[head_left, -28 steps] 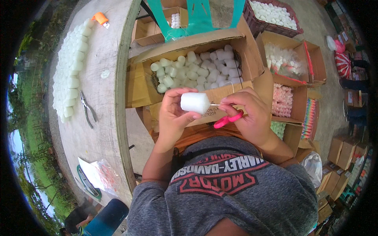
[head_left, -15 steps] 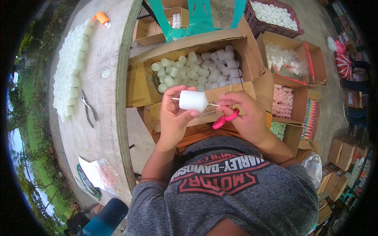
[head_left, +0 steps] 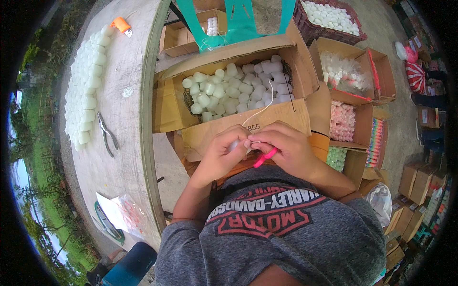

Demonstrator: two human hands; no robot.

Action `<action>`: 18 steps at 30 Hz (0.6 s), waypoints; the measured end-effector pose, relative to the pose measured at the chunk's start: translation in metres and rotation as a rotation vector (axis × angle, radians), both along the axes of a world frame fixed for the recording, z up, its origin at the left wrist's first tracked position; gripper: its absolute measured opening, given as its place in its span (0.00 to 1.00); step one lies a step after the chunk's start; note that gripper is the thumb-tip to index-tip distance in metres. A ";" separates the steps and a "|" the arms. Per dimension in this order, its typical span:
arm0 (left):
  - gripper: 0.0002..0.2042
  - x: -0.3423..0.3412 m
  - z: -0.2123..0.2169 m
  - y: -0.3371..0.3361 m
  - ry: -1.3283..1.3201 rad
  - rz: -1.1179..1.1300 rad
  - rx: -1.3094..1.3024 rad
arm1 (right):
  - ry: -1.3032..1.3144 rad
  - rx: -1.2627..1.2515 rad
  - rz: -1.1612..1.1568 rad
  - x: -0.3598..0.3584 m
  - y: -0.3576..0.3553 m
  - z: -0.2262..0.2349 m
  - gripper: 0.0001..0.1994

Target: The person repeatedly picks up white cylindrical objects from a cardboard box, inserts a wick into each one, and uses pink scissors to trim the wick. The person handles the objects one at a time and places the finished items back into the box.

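Low in front of my shirt, my left hand (head_left: pixel 223 148) is closed around a white, foam-like cylinder (head_left: pixel 234 145), mostly hidden by the fingers. Against it, my right hand (head_left: pixel 288 147) pinches a thin white cord (head_left: pixel 261 111), whose loose length rises above the hands and curves over the box. Pink-handled scissors (head_left: pixel 265 158) hang from the right hand; their blades are hidden. The fingertips of both hands meet at the cord. Just beyond them, an open cardboard box (head_left: pixel 171 107) holds many translucent white cylinders (head_left: pixel 234 90).
On the table (head_left: pixel 126 124) at left lie rows of white cylinders (head_left: pixel 83 90), pliers (head_left: pixel 107 135), an orange cutter (head_left: pixel 121 25) and a plastic bag (head_left: pixel 129 212). A green chair (head_left: pixel 238 21) stands beyond the box. Cartons (head_left: pixel 350 121) and a crate (head_left: pixel 310 28) line the right.
Both hands have come together and lowered toward my body. The white cylinder has turned and is now mostly covered by the left hand. The cord's loose end now extends up over the box.
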State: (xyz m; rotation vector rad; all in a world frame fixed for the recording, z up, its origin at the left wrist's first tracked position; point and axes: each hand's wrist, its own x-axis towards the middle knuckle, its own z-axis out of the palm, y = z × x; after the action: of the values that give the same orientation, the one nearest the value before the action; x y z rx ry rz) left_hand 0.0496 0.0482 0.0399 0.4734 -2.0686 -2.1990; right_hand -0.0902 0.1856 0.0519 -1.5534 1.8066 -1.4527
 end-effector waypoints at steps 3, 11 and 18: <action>0.03 -0.002 0.003 0.005 -0.011 0.087 -0.033 | 0.027 -0.062 -0.018 -0.003 0.001 0.000 0.10; 0.05 -0.005 0.000 0.009 0.155 0.238 0.784 | 0.162 -0.067 -0.113 -0.009 0.004 0.001 0.13; 0.03 -0.012 -0.003 0.010 0.133 0.214 -0.255 | 0.270 -0.164 -0.077 -0.003 -0.003 -0.001 0.16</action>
State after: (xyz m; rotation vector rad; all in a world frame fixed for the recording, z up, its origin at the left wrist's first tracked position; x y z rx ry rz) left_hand 0.0373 0.0581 0.0372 0.4835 -2.0801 -1.7705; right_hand -0.0935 0.1823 0.0509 -1.8574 1.9572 -1.5203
